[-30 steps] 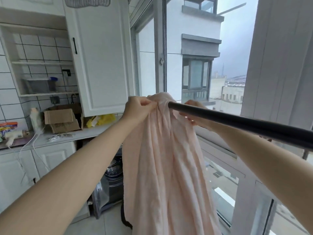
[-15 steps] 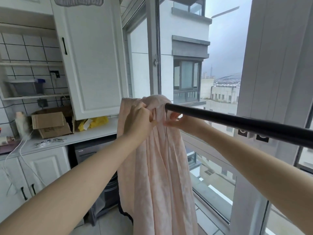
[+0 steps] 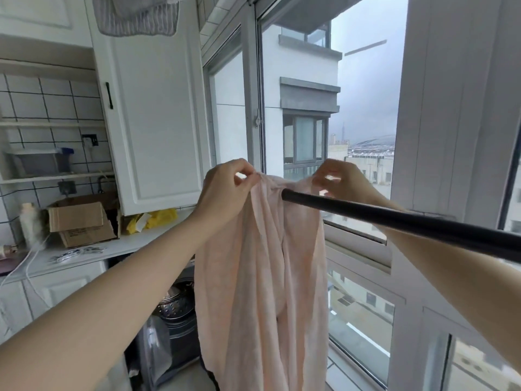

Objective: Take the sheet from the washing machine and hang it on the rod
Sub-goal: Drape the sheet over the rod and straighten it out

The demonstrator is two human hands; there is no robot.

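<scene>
Sheet (image 3: 262,277), pale pink and crumpled into long folds, hangs straight down below my two hands, its top bunched over the near end of the black rod (image 3: 400,222). My left hand (image 3: 225,190) pinches the gathered top edge between thumb and fingertips, just left of the rod's tip. My right hand (image 3: 342,180), beyond the rod, pinches the sheet's other corner the same way. Cloth between my hands is drawn into tight wrinkles.

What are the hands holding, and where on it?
Both the left hand and right hand pinch the pink sheet at its bunched top, by the rod.
</scene>
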